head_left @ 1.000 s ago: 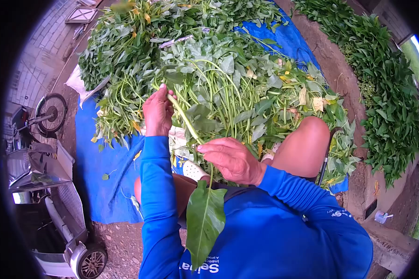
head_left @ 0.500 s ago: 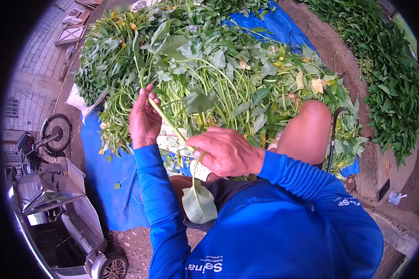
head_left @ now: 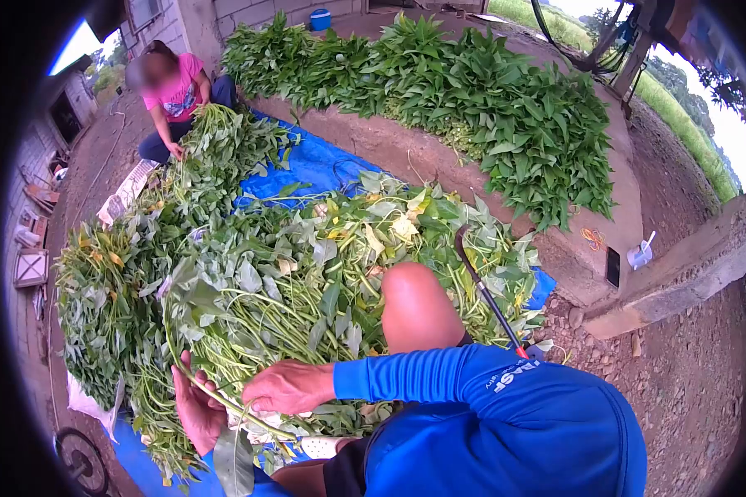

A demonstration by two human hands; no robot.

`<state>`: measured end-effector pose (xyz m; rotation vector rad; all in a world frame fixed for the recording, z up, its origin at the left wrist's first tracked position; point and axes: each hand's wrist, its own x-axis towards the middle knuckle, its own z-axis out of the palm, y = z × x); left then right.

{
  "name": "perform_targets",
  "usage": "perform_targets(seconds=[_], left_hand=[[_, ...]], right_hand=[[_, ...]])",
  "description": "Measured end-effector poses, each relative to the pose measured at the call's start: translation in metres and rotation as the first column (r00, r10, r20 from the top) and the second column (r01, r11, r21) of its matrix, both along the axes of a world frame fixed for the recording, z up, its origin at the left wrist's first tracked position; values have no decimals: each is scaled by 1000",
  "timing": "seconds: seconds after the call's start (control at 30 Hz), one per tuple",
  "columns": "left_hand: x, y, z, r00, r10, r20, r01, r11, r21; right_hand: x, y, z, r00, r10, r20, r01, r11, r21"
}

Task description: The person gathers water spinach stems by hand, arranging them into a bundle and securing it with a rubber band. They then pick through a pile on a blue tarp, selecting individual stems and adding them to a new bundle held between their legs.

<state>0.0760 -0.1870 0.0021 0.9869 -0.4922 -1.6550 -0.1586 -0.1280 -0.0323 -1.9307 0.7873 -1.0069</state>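
Observation:
A long leafy green stem (head_left: pixel 267 427), which looks like water spinach, slants across in front of me. My left hand (head_left: pixel 199 412) is closed around it, with thumb and fingers on either side. My right hand (head_left: pixel 290 388) pinches at the same stem just to the right, near a leaf stalk. One large pale leaf (head_left: pixel 235 462) hangs below the hands, and more leaves rise above my left hand. Under and beyond both hands lies a wide heap of cut leafy stems (head_left: pixel 257 315), with some yellowed leaves among them.
A blue tarp (head_left: pixel 307 170) lies under the heap. Bundled greens (head_left: pixel 472 99) line a concrete ledge. A person in pink (head_left: pixel 178 87) handles greens at the far left. A dark hooked rod (head_left: pixel 482 290) stands beside my knee; a phone (head_left: pixel 612 267) and white cup (head_left: pixel 639 254) rest on the ledge.
My view has swung up and to the right, bringing the other person and ledge greens into sight. Both hands still hold the stem; my right hand has moved along it, closer to my left.

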Motion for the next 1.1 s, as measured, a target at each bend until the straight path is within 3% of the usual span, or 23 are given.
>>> perform_targets(seconds=[0.03, 0.07, 0.1, 0.13, 0.23, 0.3, 0.37, 0.47, 0.53, 0.57, 0.6, 0.67, 0.73, 0.77, 0.83, 0.93, 0.97, 1.1], left_hand=[[5, -3, -4, 998, -55, -11, 55, 998, -11], [-3, 1, 3, 996, 31, 79, -34, 999, 42], [0, 0, 1, 994, 44, 95, -49, 998, 50], [1, 1, -1, 996, 14, 92, -20, 998, 58], [-6, 1, -10, 1000, 22, -3, -22, 1000, -5], [13, -13, -20, 981, 196, -17, -196, 973, -118], [21, -12, -4, 963, 249, 105, -232, 961, -148], [23, 3, 19, 978, 138, 154, -119, 985, -124], [31, 7, 17, 973, 99, 210, -81, 992, -94], [32, 9, 18, 964, 87, 253, -73, 995, -64], [33, 11, 13, 942, 84, 326, -62, 995, -78], [34, 11, 0, 880, 91, 466, -44, 993, -110], [34, 8, 4, 950, 75, 303, -40, 992, -121], [27, 12, 3, 977, 43, 207, -24, 995, -93], [27, 12, 1, 973, 37, 228, -18, 996, -86], [25, 11, -1, 919, 126, 374, -109, 992, -66], [26, 12, -2, 907, 167, 388, -148, 986, -76], [39, 20, 6, 876, 278, 394, -256, 961, -110]], right_hand=[[-1, 0, -6, 998, 4, -64, -10, 996, -89], [3, 0, -26, 990, -62, -126, 30, 971, -238], [-5, 8, -11, 971, -93, -222, 23, 954, -298], [-7, 15, -5, 978, -133, -160, 60, 918, -392], [-16, 30, 12, 968, -154, -199, 40, 874, -484], [-34, 43, 13, 960, -76, -270, -72, 864, -498], [-51, 47, 18, 936, -17, -351, -175, 845, -506], [-105, -1, 38, 834, -374, -406, -15, 720, -694], [-160, -53, 39, 718, -581, -384, 109, 639, -762], [-193, -75, 34, 534, -688, -491, 218, 673, -707], [-212, -80, 29, 221, -852, -475, 228, 519, -824], [-218, -99, 21, 50, -867, -495, 309, 485, -818], [-227, -107, 11, 370, -671, -642, 487, 729, -481], [-213, -101, 7, 491, -551, -675, 449, 824, -347], [-161, -97, -8, 669, -294, -682, 341, 937, -70], [-107, -114, -65, 708, -114, -696, 366, 903, 224], [-96, -123, -96, 764, -152, -627, 383, 888, 252], [-59, -157, -186, 698, -470, -540, 614, 781, 114]])
